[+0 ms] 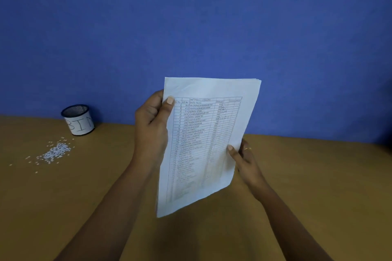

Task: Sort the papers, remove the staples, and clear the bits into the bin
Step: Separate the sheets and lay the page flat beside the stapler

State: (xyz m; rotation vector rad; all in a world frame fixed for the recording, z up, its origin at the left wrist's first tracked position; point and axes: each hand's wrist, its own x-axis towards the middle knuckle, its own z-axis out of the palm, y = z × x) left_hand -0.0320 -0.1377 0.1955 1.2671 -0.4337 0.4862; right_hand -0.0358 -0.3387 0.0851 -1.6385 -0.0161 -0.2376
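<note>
A stack of white papers with a printed table on the top sheet is held upright above the table. My left hand grips its upper left edge, thumb on the front. My right hand pinches the lower right edge, thumb on the front and a ring on one finger. A small mesh cup labelled BIN stands at the back left by the wall. A scatter of small white paper bits lies on the table in front of the bin. No staple can be made out on the papers.
The brown table stretches under both arms. A blue wall rises right behind the table's far edge.
</note>
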